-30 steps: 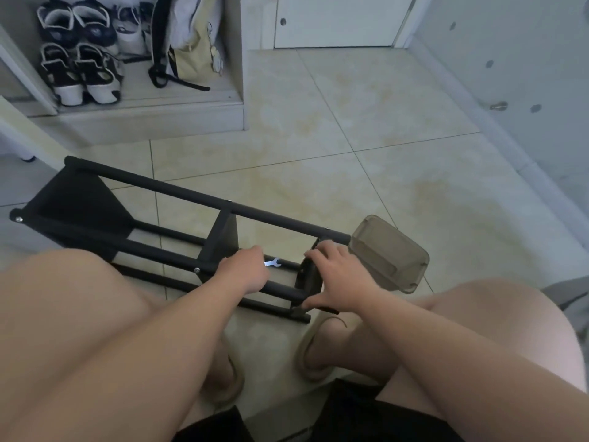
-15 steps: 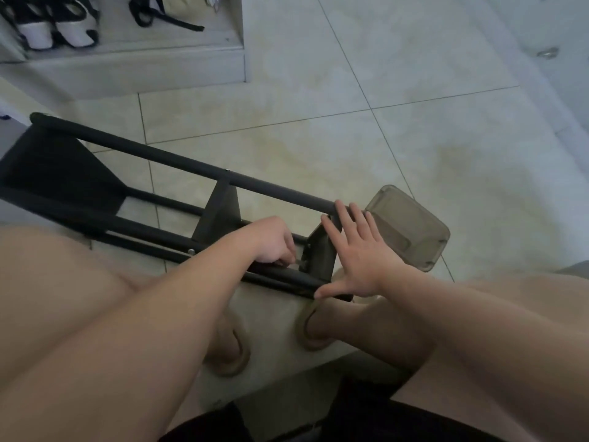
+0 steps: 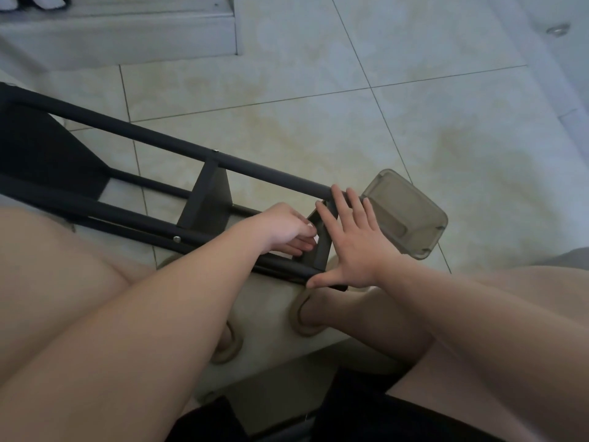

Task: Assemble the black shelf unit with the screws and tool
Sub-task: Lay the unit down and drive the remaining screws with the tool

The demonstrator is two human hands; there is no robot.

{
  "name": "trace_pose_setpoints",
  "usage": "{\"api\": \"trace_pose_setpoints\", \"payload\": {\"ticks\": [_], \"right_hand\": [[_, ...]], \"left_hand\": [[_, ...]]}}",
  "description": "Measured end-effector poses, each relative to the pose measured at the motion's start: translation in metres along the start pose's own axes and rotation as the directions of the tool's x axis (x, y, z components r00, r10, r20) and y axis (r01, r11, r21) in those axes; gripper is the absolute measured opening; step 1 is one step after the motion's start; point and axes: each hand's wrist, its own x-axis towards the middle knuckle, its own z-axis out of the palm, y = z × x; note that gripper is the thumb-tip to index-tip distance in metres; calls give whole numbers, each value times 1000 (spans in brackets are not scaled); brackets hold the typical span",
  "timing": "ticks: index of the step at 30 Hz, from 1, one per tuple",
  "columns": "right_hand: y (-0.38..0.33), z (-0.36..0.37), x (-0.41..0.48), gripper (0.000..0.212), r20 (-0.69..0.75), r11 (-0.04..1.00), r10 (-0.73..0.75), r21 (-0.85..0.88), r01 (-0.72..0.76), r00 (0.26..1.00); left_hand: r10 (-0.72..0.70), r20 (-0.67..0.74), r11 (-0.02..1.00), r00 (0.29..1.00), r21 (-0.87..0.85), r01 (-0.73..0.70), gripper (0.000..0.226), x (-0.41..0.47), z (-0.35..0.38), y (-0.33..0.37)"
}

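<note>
The black shelf unit (image 3: 255,169) lies on its side on the tiled floor, its rails running from upper left towards my knees. My right hand (image 3: 353,244) is spread flat against the outer face of the end panel (image 3: 322,250), fingers apart, thumb on the lower rail. My left hand (image 3: 283,226) reaches in from the inner side of that panel, fingers pinched together; a pale glint of the small wrench shows at the fingertips, the remainder hidden. Silver screw heads sit on the near rail (image 3: 177,239) and the far rail (image 3: 215,150).
A smoky clear plastic box (image 3: 404,215) lies tilted on the floor just right of the shelf's end. A raised pale step (image 3: 127,36) runs along the back left. My bare knees and sandalled feet (image 3: 306,317) fill the foreground. A wall (image 3: 557,74) borders the right.
My view has tilted down and closer. My left hand moved right along the rail to the end panel. My right hand opened from gripping the panel to lying flat on it.
</note>
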Motion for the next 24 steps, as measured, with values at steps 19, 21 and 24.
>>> {"api": "trace_pose_setpoints", "payload": {"ticks": [19,21,24], "right_hand": [[-4,2,0,145,-13,999,14,32,-14,1000],[-4,2,0,145,-10,999,15,32,-15,1000],[-4,2,-1,146,-8,999,17,30,-17,1000]], "left_hand": [[87,5,983,996,160,-86,8,-1,2,-2],[66,1,990,998,123,-66,10,-1,1,-2],[22,9,997,1000,77,-23,9,-1,1,-3]]}}
